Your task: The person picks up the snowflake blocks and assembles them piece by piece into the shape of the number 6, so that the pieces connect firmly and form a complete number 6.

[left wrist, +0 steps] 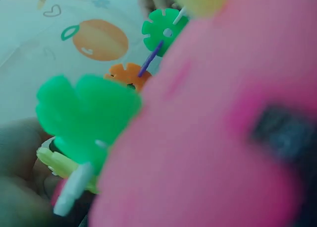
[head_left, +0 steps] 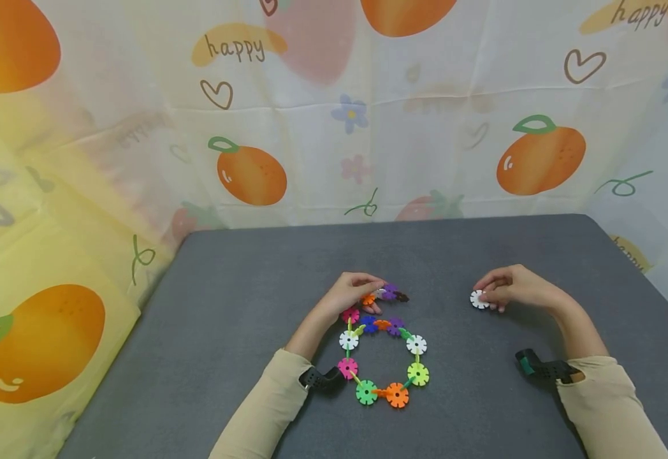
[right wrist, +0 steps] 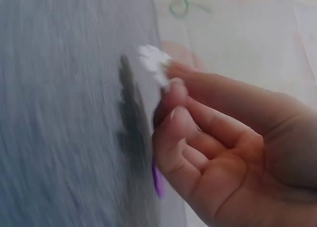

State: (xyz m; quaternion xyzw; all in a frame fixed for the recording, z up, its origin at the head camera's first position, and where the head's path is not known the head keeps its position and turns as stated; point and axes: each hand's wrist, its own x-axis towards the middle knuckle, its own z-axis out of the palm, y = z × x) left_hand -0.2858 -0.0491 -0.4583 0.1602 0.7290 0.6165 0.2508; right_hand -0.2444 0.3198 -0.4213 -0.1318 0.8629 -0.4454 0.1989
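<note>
A ring of notched plastic snowflake discs [head_left: 366,392] in several colours lies on the table. At its upper left my left hand [head_left: 348,294] grips a short linked strip with orange, white, purple [head_left: 389,292] and dark brown discs. Close in the left wrist view are a blurred pink disc [left wrist: 198,118] and a green disc [left wrist: 89,113]. Off to the right, my right hand [head_left: 514,288] pinches a single white disc [right wrist: 153,61] between thumb and fingertips, just above the table. A purple edge [right wrist: 157,180] shows below those fingers in the right wrist view; whether the hand holds it is unclear.
The dark grey table [head_left: 242,274] meets a printed cloth [head_left: 311,159] with oranges and hearts at its back and left edges. Black straps [head_left: 546,368] with small devices sit on both wrists, the left one beside the ring's pink disc.
</note>
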